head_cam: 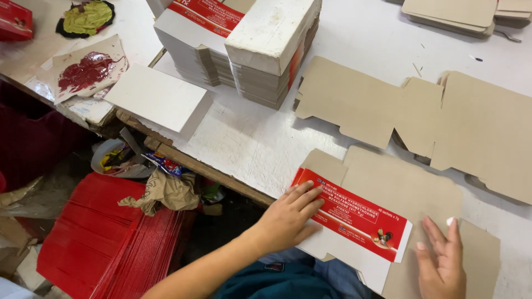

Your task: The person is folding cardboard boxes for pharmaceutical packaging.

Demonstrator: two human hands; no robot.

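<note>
A flat brown die-cut cardboard box blank (404,188) lies at the table's near edge. On it rests a red and white printed label strip (354,218). My left hand (288,216) lies flat with its fingers pressing the label's left end. My right hand (443,260) is spread flat on the blank just right of the label's other end. Neither hand grips anything.
More flat blanks (388,105) lie beyond on the white table (249,138). Stacks of folded boxes (260,50) stand at the back, a white box (158,99) overhangs the left edge. A red-smeared paper (86,72) lies far left. Red sheets (105,238) and crumpled litter sit on the floor.
</note>
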